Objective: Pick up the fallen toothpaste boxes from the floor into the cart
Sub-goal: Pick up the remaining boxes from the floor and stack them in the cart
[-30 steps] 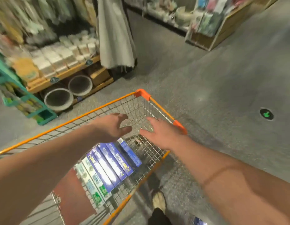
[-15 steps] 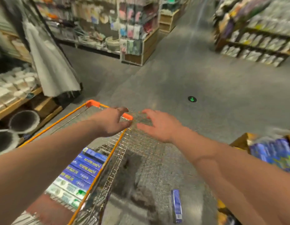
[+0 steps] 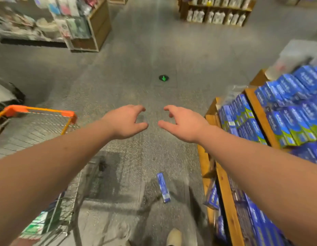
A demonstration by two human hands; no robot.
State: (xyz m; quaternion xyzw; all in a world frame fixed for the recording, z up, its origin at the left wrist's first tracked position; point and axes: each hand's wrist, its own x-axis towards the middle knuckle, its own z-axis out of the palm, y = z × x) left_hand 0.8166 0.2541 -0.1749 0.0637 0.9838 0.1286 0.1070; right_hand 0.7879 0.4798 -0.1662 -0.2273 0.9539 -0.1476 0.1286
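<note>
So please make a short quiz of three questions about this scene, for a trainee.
1. True or false: the left hand holds a box.
2. Where is the fallen box? A) in the cart B) on the floor C) in the right hand
3. Fill in: the shelf of blue boxes stands on the person's ____ side.

Key: 1 false, both hands are empty and open. 2 B. 3 right.

Empty-handed over grey speckled shop floor.
Left hand and right hand held out, fingers curled; blue toothpaste box lying below; orange-rimmed wire cart left; wooden shelf of blue boxes right.
</note>
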